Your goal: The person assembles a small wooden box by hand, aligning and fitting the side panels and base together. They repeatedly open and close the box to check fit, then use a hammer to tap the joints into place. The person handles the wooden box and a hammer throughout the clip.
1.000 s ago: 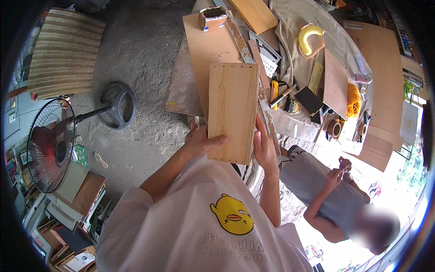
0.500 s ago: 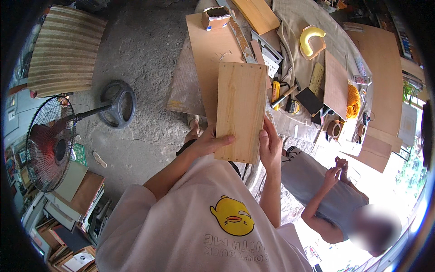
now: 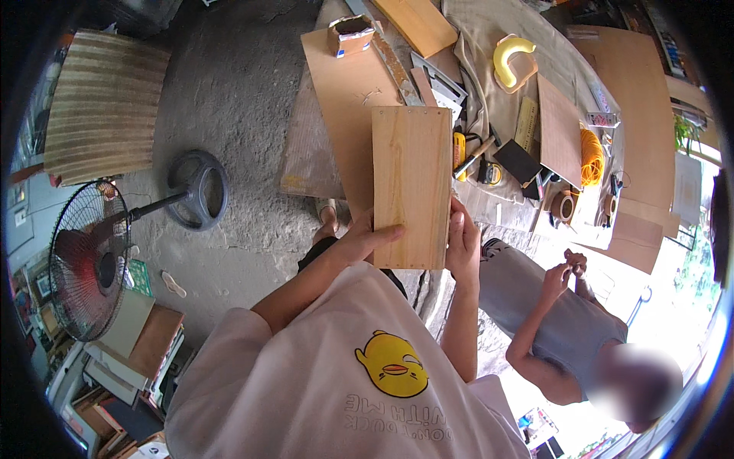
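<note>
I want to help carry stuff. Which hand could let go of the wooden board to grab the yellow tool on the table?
Probably the right hand: the yellow tool lies on that side of the wooden board. The left hand is farther away.

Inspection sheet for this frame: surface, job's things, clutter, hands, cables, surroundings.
Surface: concrete floor, partly covered by a large thin brown board and a beige cloth.
Job's things: a rectangular wooden box held upright above the floor.
Clutter: small cardboard box, hammer, yellow curved piece, orange cord coil, tape rolls, loose boards.
Hands: left hand grips the box's lower left edge; right hand grips its lower right edge.
Cables: nothing seen, apart from the cord coil.
Surroundings: standing fan at left, slatted panel, another person crouching at right.
</note>
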{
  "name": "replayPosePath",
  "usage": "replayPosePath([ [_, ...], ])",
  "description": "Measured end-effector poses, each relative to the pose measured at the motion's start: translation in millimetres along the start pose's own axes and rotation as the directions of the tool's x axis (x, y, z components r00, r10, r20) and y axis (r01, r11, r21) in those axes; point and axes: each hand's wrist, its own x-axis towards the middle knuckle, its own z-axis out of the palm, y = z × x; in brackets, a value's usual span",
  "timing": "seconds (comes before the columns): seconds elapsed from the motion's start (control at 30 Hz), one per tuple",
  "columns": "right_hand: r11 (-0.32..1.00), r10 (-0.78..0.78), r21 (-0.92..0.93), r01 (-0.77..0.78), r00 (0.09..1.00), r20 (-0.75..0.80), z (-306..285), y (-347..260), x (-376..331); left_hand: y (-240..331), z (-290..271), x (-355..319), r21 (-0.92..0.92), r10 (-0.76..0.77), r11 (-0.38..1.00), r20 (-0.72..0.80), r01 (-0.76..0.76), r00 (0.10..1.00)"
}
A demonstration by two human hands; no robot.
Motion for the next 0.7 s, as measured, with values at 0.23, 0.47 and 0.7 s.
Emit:
replayPosePath([
  [0.23,0.945,-0.019,0.326,0.022,1.000,-0.012,-5,-3,-10,17,49,-9,0.390,0.181,0.907,-0.021,-0.158,0.983],
  [0.47,0.998,0.020,0.063,-0.028,0.993,0.117,32,39,-1,-15,57,3,0.796,0.294,0.603,-0.155,-0.057,0.943],
  [0.7,0.910,0.071,0.389,-0.141,0.979,0.189,26,75,10,-32,46,24,0.850,0.347,0.456,0.103,-0.263,0.932],
])
